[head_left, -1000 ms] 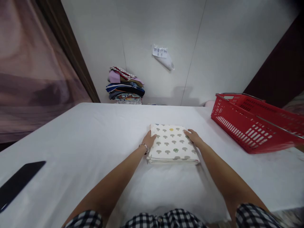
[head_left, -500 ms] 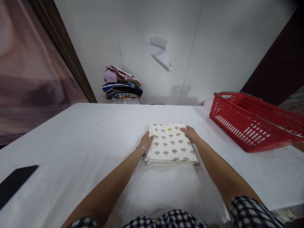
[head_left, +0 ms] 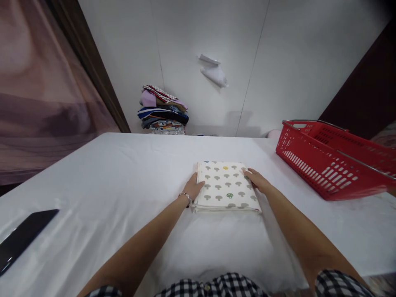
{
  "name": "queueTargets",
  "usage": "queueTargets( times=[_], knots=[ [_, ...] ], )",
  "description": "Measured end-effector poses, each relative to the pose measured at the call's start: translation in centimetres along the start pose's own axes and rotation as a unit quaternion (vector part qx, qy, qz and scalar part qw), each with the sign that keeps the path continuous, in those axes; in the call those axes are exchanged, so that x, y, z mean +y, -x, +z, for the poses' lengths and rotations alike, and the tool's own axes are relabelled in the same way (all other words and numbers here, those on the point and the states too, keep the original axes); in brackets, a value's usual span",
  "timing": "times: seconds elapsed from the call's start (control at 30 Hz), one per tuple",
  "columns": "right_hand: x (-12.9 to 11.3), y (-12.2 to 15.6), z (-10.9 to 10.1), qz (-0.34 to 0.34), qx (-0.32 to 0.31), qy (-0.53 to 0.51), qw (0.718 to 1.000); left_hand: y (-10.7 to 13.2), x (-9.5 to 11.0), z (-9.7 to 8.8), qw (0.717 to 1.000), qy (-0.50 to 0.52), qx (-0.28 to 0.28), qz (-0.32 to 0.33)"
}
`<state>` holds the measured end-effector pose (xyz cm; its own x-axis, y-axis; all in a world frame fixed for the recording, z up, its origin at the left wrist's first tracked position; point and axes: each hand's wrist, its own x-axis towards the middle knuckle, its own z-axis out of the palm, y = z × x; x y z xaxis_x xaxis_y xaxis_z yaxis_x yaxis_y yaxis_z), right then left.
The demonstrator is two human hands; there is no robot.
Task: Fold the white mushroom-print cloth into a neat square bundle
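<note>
A folded white cloth with a mushroom print (head_left: 225, 186) lies flat near the middle of the white-covered table (head_left: 123, 173). My left hand (head_left: 194, 187), a bracelet on its wrist, rests against the cloth's left edge with the thumb on top. My right hand (head_left: 256, 180) grips the cloth's right edge, fingers curled over it. Both hands hold the folded cloth from its two sides.
A red plastic basket (head_left: 328, 159) stands on the table at the right. A stack of folded clothes (head_left: 162, 111) sits against the wall behind the table. A dark flat phone-like object (head_left: 23, 237) lies at the left front. A paper note (head_left: 213, 72) hangs on the wall.
My hands have slid slightly nearer along the cloth's sides; the cloth stays in place. The view shifts a little as my head moves. The wall note has flapped.
</note>
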<state>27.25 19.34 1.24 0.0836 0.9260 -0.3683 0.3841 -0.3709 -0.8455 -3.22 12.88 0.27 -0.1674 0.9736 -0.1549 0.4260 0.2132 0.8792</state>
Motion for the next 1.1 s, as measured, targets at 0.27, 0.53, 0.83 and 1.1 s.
queueTargets(
  times=[0.27,0.53,0.83,1.1],
  knots=[
    [2.1,7.2,-0.6,0.048,-0.048,-0.045,0.997,2.8,-1.2,-0.6,1.000,-0.016,-0.005,-0.013],
    [4.7,10.7,0.0,0.022,-0.093,-0.077,0.993,5.1,-0.7,0.0,0.999,-0.050,-0.004,-0.021],
    [4.9,10.5,-0.3,0.012,-0.093,-0.079,0.992,5.4,-1.0,0.0,0.996,-0.089,0.013,0.025],
    [5.4,8.9,-1.1,0.013,-0.059,-0.020,0.998,8.0,-2.0,-0.7,0.857,-0.371,0.046,0.354]
  ],
)
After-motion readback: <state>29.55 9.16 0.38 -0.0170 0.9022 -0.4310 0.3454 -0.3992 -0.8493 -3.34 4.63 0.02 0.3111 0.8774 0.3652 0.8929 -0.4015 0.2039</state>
